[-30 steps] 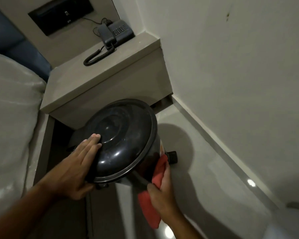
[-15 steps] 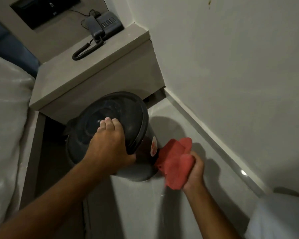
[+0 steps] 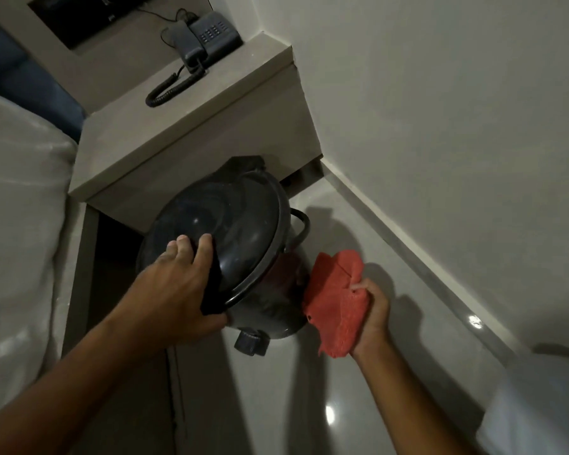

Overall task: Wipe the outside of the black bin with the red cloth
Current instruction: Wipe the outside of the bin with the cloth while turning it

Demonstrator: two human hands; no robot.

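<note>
The black bin [image 3: 243, 244] stands tilted on the pale floor in front of the bedside table, its domed lid facing me. A foot pedal sticks out at its lower edge and a wire handle loops out at its right. My left hand [image 3: 174, 290] grips the near rim of the lid, thumb under the edge and fingers on top. My right hand [image 3: 372, 320] holds the bunched red cloth [image 3: 335, 300], which presses against the bin's right side wall.
A grey bedside table [image 3: 184, 133] with a dark corded phone [image 3: 207, 37] stands just behind the bin. A white bed [image 3: 17, 224] runs along the left. The wall and its skirting [image 3: 408, 238] close in on the right. A white object [image 3: 539, 405] sits at the lower right.
The bin has been turned, so the pedal now points toward me and the wire handle shows at the right. My right hand with the cloth has stayed against the bin's right side.
</note>
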